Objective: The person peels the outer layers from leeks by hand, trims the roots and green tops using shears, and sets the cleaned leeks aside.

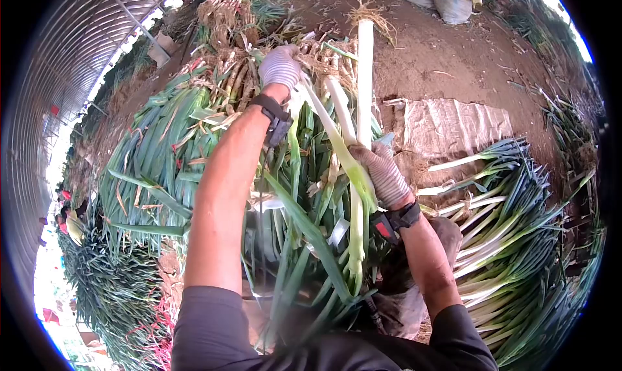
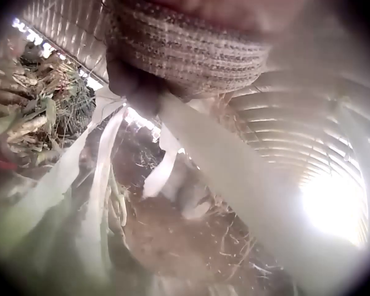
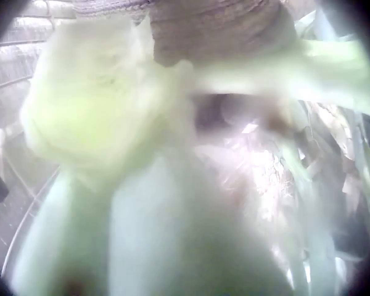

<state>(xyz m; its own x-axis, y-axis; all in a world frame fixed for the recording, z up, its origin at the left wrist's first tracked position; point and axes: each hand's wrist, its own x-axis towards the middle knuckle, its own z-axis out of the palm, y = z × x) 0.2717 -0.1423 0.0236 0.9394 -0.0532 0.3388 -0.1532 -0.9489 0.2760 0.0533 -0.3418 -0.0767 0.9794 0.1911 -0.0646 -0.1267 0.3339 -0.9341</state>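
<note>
My left hand (image 1: 280, 66), in a striped knit glove, pinches a pale outer leaf (image 1: 324, 121) of a green onion. That leaf stretches down from the glove to my right hand, and more thin pale strips (image 2: 105, 179) hang below the glove in the left wrist view. My right hand (image 1: 383, 173), gloved alike, grips green onions low on their white shafts. One thick white stalk (image 1: 365, 79) stands out straight ahead with its roots (image 1: 372, 21) at the far end. Yellow-green sheath (image 3: 92, 105) blurs close to the right wrist camera.
A heap of untrimmed green onions (image 1: 162, 157) lies at left, roots outward. Cleaner white-stemmed onions (image 1: 499, 241) are laid in a row at right, beside a tan sack cloth (image 1: 457, 125) on bare soil. Filled sacks (image 1: 447, 1) stand at the far edge. Ribbed greenhouse walling (image 1: 71, 60) curves along the left.
</note>
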